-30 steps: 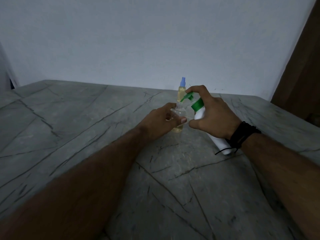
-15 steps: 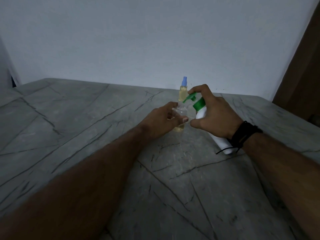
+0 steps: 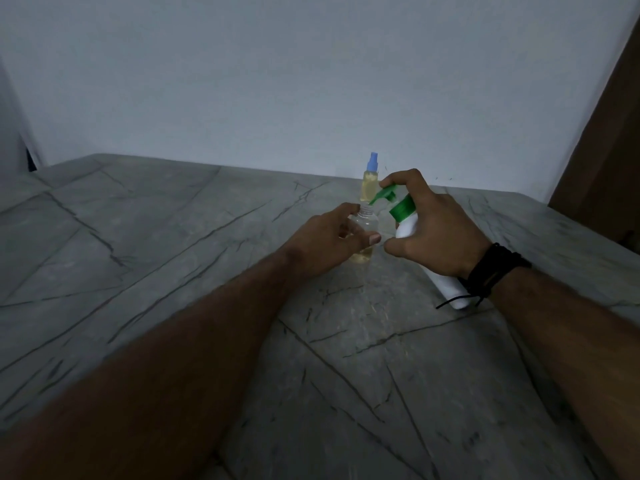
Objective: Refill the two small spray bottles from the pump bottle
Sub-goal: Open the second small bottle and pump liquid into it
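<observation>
1. The left hand (image 3: 329, 240) has its grip closed round the open bottle (image 3: 363, 230), which stands on the surface (image 3: 173, 254) with little liquid in it.
2. The right hand (image 3: 436, 230) grips the tilted pump bottle (image 3: 407, 220), forefinger on the green nozzle (image 3: 382, 195) just above the open neck.
3. Risk: the neck is narrow, so a slight shift of the spout could send liquid onto the fingers or the stone.
4. Risk: a hard press might tip the light bottle.
5. The capped bottle (image 3: 370, 183), yellow-filled, stands just behind.
6. The surface is grey veined stone; the room is dim, with a plain pale wall (image 3: 311, 81).
</observation>
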### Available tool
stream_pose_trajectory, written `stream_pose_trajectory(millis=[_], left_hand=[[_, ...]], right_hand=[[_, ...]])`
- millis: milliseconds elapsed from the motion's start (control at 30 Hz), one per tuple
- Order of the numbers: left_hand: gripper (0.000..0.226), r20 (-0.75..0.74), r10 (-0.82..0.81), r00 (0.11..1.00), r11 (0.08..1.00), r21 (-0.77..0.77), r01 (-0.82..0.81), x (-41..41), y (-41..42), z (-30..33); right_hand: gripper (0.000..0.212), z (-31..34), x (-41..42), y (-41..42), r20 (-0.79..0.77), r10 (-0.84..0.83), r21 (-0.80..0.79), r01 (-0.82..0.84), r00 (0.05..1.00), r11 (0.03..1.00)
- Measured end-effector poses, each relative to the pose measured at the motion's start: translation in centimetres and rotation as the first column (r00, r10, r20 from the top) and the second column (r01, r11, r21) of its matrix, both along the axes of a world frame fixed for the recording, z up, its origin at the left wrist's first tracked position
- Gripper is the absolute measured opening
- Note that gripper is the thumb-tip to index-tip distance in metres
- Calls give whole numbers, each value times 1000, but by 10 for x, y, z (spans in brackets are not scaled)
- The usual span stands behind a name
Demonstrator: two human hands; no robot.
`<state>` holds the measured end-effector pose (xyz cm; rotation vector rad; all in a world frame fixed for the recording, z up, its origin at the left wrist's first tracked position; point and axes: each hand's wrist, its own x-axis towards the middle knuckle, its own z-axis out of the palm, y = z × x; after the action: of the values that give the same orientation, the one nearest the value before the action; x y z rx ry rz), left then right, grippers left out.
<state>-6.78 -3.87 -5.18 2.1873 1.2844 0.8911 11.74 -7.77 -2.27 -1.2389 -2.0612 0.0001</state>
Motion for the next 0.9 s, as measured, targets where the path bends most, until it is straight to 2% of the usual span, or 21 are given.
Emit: stream_pose_trajectory(millis=[900], left_hand=[[62, 2, 1, 1000, 1000, 13, -1, -1, -2, 1]], right_hand=[[77, 0, 1, 1, -9, -3, 11, 3, 1000, 1000]])
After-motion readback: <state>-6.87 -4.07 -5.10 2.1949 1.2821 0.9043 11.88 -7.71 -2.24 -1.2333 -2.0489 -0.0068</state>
